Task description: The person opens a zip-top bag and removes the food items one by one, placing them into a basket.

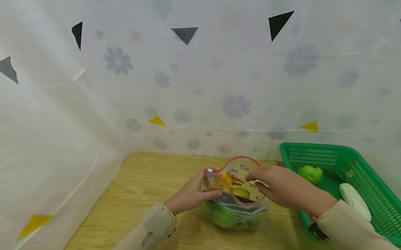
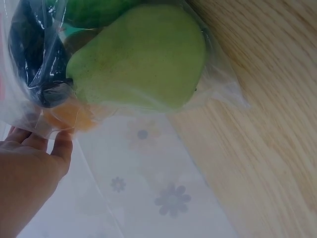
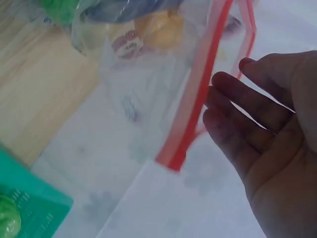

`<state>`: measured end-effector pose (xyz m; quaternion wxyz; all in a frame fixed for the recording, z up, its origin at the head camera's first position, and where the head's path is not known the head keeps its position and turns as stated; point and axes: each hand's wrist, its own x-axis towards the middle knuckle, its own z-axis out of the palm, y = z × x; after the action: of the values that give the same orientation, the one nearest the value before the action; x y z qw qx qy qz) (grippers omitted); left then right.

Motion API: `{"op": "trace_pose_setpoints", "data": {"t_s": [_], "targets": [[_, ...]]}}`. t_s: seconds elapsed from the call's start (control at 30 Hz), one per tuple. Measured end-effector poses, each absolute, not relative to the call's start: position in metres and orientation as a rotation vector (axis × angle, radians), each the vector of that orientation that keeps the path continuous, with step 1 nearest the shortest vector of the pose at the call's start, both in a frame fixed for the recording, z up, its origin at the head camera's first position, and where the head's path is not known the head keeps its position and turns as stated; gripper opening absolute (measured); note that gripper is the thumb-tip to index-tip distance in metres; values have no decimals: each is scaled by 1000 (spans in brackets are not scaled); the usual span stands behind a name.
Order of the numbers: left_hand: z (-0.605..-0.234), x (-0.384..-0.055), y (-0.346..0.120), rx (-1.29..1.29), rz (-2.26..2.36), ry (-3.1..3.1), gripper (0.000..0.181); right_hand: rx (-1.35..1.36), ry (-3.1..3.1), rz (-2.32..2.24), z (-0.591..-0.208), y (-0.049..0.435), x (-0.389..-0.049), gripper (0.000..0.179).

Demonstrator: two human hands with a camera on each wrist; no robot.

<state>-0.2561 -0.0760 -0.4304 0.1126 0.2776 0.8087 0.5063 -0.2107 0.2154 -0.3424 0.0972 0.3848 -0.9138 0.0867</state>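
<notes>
A clear zip bag [image 1: 212, 181] with a red-edged mouth [image 3: 193, 94] stands on the table, its top spread apart. Inside are a green pear-shaped fruit [image 2: 143, 59], a long dark glossy piece that looks like an eggplant [image 2: 37, 54], an orange-yellow fruit [image 1: 227, 180] and a yellow one [image 1: 241, 192]. My left hand [image 1: 189, 193] pinches the bag's upper left edge, thumb in front and fingers behind. At the right of the mouth is my right hand [image 1: 287, 189], its fingers loosely bent and holding nothing; whether the fingertips touch the rim I cannot tell.
A green plastic basket [image 1: 387, 181] stands at the right, under and beyond my right forearm. It holds a bright green lumpy vegetable [image 1: 310, 173], a long whitish one [image 1: 356, 200] and dark leaves. A flower-patterned sheet [image 1: 198, 82] hangs behind the wooden table [image 1: 129, 200].
</notes>
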Motion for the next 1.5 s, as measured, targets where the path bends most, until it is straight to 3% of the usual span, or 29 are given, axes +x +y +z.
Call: {"op": "trace_pose_setpoints", "data": {"t_s": [0.37, 0.77, 1.13, 1.33, 1.5], "targets": [[-428, -256, -73, 801, 1485, 2360, 60, 1078, -3277, 269, -353, 187, -226, 37], [-428, -257, -73, 785, 1463, 2379, 60, 1022, -3428, 279, -362, 180, -234, 44], [-428, -255, -74, 772, 1461, 2376, 58, 1101, -3390, 299, -370, 179, -239, 23], [-429, -255, -76, 750, 1477, 2349, 60, 1100, -3331, 347, -373, 181, -238, 3], [-429, -255, -76, 758, 1488, 2338, 60, 1123, -3246, 382, -374, 186, -239, 6]]}}
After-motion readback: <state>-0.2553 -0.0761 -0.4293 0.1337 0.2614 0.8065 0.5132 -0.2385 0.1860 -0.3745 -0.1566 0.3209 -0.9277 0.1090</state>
